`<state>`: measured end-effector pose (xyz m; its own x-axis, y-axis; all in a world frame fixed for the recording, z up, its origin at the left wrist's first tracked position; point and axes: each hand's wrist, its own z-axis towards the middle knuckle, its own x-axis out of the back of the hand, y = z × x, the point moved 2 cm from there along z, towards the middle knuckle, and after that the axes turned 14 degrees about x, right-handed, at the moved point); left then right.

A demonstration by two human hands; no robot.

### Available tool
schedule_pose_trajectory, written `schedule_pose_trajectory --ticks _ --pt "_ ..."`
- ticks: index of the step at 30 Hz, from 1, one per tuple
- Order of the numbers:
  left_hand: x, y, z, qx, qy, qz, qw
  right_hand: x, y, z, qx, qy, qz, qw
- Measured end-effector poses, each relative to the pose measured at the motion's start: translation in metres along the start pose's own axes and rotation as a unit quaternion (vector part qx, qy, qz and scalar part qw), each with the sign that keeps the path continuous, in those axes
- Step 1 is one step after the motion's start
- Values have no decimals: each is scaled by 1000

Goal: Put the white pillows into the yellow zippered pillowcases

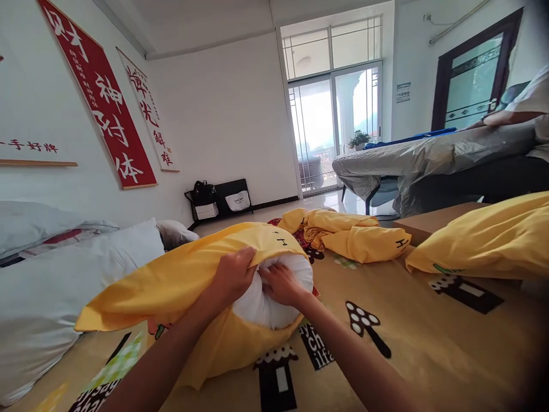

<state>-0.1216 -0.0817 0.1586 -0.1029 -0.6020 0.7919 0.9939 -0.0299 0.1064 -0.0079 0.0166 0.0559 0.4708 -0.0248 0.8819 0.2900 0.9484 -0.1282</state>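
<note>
A white pillow [268, 312] lies on the printed cloth in front of me, partly inside a yellow pillowcase [171, 274]. Its round white end shows at the case's open mouth, which faces right. My left hand [235, 273] has its fingers closed on the case's upper edge, thumb on top. At the pillow's bare end, my right hand [281, 284] digs in with curled fingers, pinching the white fabric; the fingertips are partly sunk in the fold. The case's loose part spreads out to the left, and a small black mark shows near its top.
White pillows [98, 263] are piled at the left. Other yellow cases [355, 240] lie beyond, with a larger yellow piece [489, 234] at the right by a cardboard box [441, 216]. A person's arm [510, 116] rests on a plastic-covered table [429, 160] at the back right.
</note>
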Motion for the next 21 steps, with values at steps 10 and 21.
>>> schedule_pose_trajectory --ticks 10,21 --pt "16 -49 -61 -78 59 66 993 42 106 -54 -169 187 201 947" --pt "0 -38 -106 -99 189 110 971 -8 122 -56 -358 164 163 905"
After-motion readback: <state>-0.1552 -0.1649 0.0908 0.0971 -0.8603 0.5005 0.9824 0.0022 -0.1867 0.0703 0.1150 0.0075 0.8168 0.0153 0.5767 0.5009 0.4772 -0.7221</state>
